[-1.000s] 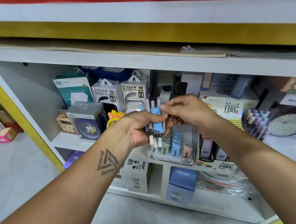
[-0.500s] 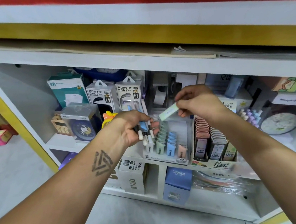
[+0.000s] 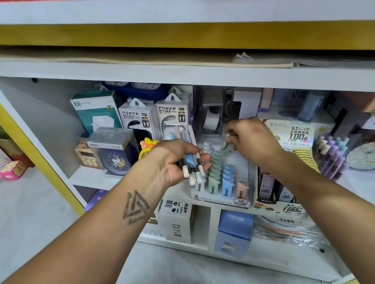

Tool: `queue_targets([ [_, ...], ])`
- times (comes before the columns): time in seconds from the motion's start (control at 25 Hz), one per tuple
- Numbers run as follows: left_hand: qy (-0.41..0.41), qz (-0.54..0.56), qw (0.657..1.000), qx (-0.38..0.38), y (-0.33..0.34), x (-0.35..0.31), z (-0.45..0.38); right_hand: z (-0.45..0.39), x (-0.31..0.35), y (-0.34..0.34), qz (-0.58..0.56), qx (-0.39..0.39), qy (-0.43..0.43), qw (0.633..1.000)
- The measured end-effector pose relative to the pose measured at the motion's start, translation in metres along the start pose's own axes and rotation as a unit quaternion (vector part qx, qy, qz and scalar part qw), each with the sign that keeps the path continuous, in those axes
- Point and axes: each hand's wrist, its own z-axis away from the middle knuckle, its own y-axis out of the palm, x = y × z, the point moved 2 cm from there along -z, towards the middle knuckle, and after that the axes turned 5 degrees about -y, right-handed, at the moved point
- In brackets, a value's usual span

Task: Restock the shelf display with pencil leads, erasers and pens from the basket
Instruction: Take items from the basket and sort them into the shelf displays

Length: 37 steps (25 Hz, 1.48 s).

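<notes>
Green lead case (image 3: 225,146) pinched in right hand (image 3: 251,142) (left hand (image 3: 175,164) grips pens (image 3: 192,162)) above clear display box (image 3: 246,182).

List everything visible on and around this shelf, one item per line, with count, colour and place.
Green lead case: one, pale green, in the right hand's grip over the green row.
Display tray: one, clear, shelf centre; holds rows of green, blue and peach cases.
Pens: several, black and blue with white caps, bunched in the left hand.
Power bank boxes: two, white, behind the left hand.
Clock box: one, clear with a blue clock, shelf left.
0.7 lead display: one, white and yellow, right of the tray.
CRUHRE box: one, blue, lower shelf.
Left hand: holds the pens.
Right hand: pinches the green case.
</notes>
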Motion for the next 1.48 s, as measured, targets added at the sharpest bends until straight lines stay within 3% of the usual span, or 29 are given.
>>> queue_targets([
  [0.32, -0.008, -0.01, 1.0, 0.011, -0.009, -0.002, 0.003, 0.001, 0.007, 0.015, -0.026, 0.072, -0.013, 0.997],
  [0.64, -0.005, -0.024, 1.0, 0.016, -0.011, -0.002, 0.004, 0.0, 0.009, 0.009, -0.025, 0.082, -0.016, 0.996],
  [0.84, -0.001, -0.031, 0.999, 0.015, -0.009, -0.002, 0.006, 0.003, 0.011, 0.009, -0.037, 0.074, -0.06, 0.995],
  [1.48, -0.004, -0.041, 0.999, 0.009, -0.005, 0.0, 0.009, 0.001, 0.008, 0.011, -0.049, 0.061, -0.039, 0.996],
])
